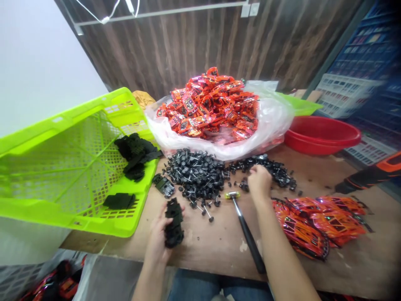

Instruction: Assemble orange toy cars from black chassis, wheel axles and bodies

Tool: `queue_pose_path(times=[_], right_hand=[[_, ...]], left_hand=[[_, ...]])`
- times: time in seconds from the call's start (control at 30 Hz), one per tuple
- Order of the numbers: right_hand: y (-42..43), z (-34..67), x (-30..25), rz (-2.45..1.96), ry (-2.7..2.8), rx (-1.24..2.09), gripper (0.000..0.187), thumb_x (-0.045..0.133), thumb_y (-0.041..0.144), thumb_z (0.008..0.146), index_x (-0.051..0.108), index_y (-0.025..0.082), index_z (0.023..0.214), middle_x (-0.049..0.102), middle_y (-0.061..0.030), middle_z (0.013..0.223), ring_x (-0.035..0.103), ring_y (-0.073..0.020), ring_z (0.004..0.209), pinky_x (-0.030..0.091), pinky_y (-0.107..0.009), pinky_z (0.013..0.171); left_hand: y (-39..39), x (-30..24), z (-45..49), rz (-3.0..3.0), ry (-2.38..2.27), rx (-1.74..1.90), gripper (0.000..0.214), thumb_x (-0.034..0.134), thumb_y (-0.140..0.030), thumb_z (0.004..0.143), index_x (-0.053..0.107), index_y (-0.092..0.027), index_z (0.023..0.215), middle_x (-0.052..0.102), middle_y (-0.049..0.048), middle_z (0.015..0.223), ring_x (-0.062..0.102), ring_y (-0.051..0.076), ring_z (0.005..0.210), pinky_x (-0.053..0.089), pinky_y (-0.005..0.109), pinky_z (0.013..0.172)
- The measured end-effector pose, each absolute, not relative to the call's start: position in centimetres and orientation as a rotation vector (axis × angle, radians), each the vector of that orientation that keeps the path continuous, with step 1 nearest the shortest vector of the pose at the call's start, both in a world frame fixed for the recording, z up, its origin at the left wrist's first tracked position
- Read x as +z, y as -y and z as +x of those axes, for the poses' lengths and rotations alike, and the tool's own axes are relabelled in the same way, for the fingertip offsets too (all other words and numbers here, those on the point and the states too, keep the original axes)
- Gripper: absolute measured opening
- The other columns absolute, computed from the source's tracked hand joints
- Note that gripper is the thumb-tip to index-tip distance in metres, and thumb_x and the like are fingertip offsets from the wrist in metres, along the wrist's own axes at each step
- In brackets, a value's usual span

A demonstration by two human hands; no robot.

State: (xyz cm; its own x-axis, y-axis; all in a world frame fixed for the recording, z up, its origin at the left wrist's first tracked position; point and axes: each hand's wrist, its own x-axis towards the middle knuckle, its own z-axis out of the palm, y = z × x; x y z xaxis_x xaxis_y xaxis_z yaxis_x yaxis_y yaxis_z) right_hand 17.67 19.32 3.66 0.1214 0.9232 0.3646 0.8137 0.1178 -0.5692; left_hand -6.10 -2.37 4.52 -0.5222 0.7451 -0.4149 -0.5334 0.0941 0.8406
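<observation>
My left hand (160,228) is closed around a black toy car chassis (174,223), held above the table's front edge. Over at the small pile of black parts (278,171), my right hand (260,179) reaches in with its fingers bent together; what they pinch, if anything, is hidden. Between the hands lies a hammer (247,236) with a black handle and a yellowish head. Behind it spreads a heap of black wheels on metal axles (197,173). Another chassis (163,185) rests beside that heap, near the green crate.
A tipped green crate (131,225) at left holds black chassis (119,201). Behind the wheels, a plastic bag (275,113) brims with orange car bodies (213,104). More orange bodies (300,228), a red basin (322,133) and a power tool (369,173) are at right.
</observation>
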Motion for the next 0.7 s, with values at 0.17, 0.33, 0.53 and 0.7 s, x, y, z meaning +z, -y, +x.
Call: queue_pose_path(times=[0.17, 0.33, 0.53, 0.7], right_hand=[[-12.0, 18.3, 4.4, -1.312, 1.740, 0.328, 0.016, 0.049, 0.019, 0.081, 0.061, 0.016, 0.092, 0.057, -0.0102, 0.098, 0.057, -0.0199, 0.085, 0.048, -0.034, 0.078], [-3.7, 17.5, 1.6, -1.149, 1.946, 0.841, 0.015, 0.048, 0.021, 0.087, 0.062, 0.019, 0.088, 0.066, -0.0061, 0.089, 0.064, -0.0187, 0.083, 0.053, -0.029, 0.070], [-1.7, 18.3, 1.3, -1.208, 1.932, 0.728, 0.013, 0.050, 0.023, 0.086, 0.062, 0.020, 0.087, 0.068, -0.0047, 0.084, 0.066, -0.0176, 0.073, 0.054, -0.027, 0.064], [-0.4, 16.1, 1.2, -1.238, 2.188, 0.352, 0.019, 0.046, 0.012, 0.085, 0.059, 0.021, 0.094, 0.066, -0.0063, 0.083, 0.065, -0.0198, 0.072, 0.050, -0.029, 0.060]], left_hand=[[0.9, 3.1, -2.6, 0.258, -1.202, 1.536, 0.063, 0.070, -0.022, 0.063, 0.044, -0.015, 0.119, 0.071, 0.0067, 0.083, 0.069, 0.022, 0.067, 0.055, 0.029, 0.058], [0.6, 1.8, -1.6, 0.448, -1.243, 1.520, 0.058, 0.077, -0.025, 0.062, 0.047, -0.016, 0.111, 0.068, 0.0064, 0.092, 0.067, 0.018, 0.064, 0.055, 0.029, 0.059], [1.2, 1.0, -1.1, 0.525, -1.298, 1.473, 0.048, 0.074, -0.031, 0.065, 0.048, -0.017, 0.103, 0.063, 0.0032, 0.089, 0.064, 0.015, 0.061, 0.055, 0.029, 0.057], [1.5, 0.4, -1.0, 0.654, -1.455, 1.433, 0.036, 0.072, -0.030, 0.066, 0.053, -0.016, 0.094, 0.064, 0.0047, 0.092, 0.065, 0.017, 0.077, 0.053, 0.027, 0.067]])
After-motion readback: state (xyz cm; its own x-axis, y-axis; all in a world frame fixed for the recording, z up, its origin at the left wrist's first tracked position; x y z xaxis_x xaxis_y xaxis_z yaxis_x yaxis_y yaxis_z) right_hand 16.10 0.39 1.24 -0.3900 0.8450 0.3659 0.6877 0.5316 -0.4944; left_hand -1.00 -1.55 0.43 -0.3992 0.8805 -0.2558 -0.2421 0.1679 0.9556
